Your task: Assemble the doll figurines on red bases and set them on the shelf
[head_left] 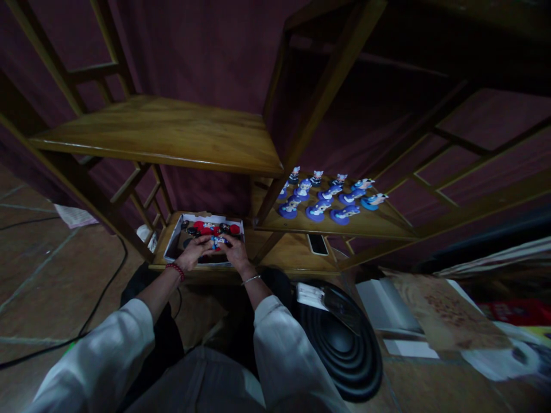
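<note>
Both hands meet over a shallow white cardboard box [172, 241] on the lowest shelf board. Between them is a small blue and white figurine [219, 241]. My left hand [196, 252] grips its left side, a red bead bracelet at the wrist. My right hand [236, 251], with a thin silvery bracelet, closes on its right side. Inside the box, just beyond my fingers, lie several red and black figurines [205, 227]. The figurine's lower part is hidden by my fingers.
On the right shelf [275, 223] stand several purple and blue figurines [318, 209]. A phone [317, 244] lies on the lower board. A wooden upper shelf [163, 132] juts out above the box. A black ridged round object [344, 344], cardboard [451, 310] and a cable [107, 292] are on the floor.
</note>
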`<state>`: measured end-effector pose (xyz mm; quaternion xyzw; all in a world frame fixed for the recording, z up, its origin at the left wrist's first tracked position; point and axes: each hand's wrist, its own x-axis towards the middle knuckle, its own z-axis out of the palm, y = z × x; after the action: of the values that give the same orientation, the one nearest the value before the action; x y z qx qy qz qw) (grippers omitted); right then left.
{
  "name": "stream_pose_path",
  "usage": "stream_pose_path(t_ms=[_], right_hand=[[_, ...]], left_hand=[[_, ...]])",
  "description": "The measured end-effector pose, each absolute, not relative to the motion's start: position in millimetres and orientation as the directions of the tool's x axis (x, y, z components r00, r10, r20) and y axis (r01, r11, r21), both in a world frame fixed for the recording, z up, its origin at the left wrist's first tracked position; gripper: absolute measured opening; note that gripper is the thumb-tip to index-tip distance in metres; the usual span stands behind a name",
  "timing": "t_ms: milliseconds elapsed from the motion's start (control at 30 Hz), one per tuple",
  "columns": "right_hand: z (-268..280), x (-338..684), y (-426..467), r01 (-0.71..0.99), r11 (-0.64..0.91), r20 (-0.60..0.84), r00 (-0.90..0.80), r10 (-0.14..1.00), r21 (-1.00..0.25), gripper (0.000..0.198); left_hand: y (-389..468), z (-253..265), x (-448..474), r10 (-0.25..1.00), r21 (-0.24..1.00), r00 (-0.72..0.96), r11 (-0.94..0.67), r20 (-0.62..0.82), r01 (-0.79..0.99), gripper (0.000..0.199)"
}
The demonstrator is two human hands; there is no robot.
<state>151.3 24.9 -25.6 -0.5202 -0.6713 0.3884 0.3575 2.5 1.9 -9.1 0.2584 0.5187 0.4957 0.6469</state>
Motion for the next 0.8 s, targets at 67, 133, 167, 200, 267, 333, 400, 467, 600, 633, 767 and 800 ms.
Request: stream_pose_path(t_ms=[67, 133, 167, 200, 267, 333, 400, 467, 600, 633, 767, 800], right_hand=[[-25.0, 151.6, 24.8, 0.396, 0.164, 0.087, -0.206, 0.975, -0.903, 0.026], [-25.2, 151.8, 25.0, 0.382, 0.170, 0.088, -0.222, 0.971, -0.909, 0.025], [-25.7, 151.8, 25.2, 0.377, 0.175, 0.090, -0.231, 0.969, -0.910, 0.025], [-26.4, 151.7, 25.5, 0.372, 0.181, 0.095, -0.238, 0.967, -0.910, 0.025], [-28.2, 151.1, 26.1, 0.373, 0.191, 0.107, -0.234, 0.966, -0.908, 0.024], [-30.3, 150.3, 26.7, 0.392, 0.188, 0.111, -0.211, 0.971, -0.900, 0.025], [-31.9, 149.6, 27.3, 0.422, 0.176, 0.103, -0.190, 0.976, -0.889, 0.025], [-33.3, 149.3, 27.8, 0.450, 0.161, 0.087, -0.180, 0.980, -0.878, 0.025], [-36.8, 149.3, 29.0, 0.473, 0.105, 0.036, -0.152, 0.988, -0.875, 0.024], [-38.2, 149.2, 29.4, 0.469, 0.091, 0.022, -0.150, 0.988, -0.879, 0.025], [-45.5, 147.9, 31.7, 0.418, 0.065, 0.001, -0.151, 0.988, -0.906, 0.025], [-47.3, 147.3, 32.4, 0.403, 0.056, -0.006, -0.150, 0.989, -0.914, 0.025]], left_hand=[[2.1, -10.1, 1.9, 0.905, 0.843, -0.026, 0.385, -0.424, -0.376, 0.025], [2.5, -11.5, 1.2, 0.904, 0.842, -0.018, 0.389, -0.426, -0.373, 0.026], [2.7, -12.3, 0.9, 0.904, 0.842, -0.016, 0.392, -0.427, -0.371, 0.026], [2.9, -13.1, 0.7, 0.904, 0.842, -0.013, 0.393, -0.428, -0.369, 0.026], [3.2, -14.6, 0.4, 0.905, 0.844, -0.013, 0.392, -0.426, -0.367, 0.028], [3.2, -15.9, 0.2, 0.910, 0.849, -0.011, 0.382, -0.414, -0.365, 0.029], [2.9, -16.7, 0.0, 0.918, 0.856, -0.006, 0.367, -0.396, -0.363, 0.030], [2.6, -17.1, -0.1, 0.924, 0.862, -0.006, 0.355, -0.383, -0.361, 0.030], [2.8, -17.7, 0.1, 0.925, 0.866, -0.018, 0.349, -0.380, -0.358, 0.031], [3.0, -18.0, 0.1, 0.924, 0.866, -0.019, 0.350, -0.381, -0.356, 0.032], [4.5, -20.3, 0.3, 0.926, 0.871, -0.020, 0.346, -0.376, -0.350, 0.037], [4.9, -21.0, 0.3, 0.927, 0.871, -0.023, 0.342, -0.373, -0.352, 0.038]])
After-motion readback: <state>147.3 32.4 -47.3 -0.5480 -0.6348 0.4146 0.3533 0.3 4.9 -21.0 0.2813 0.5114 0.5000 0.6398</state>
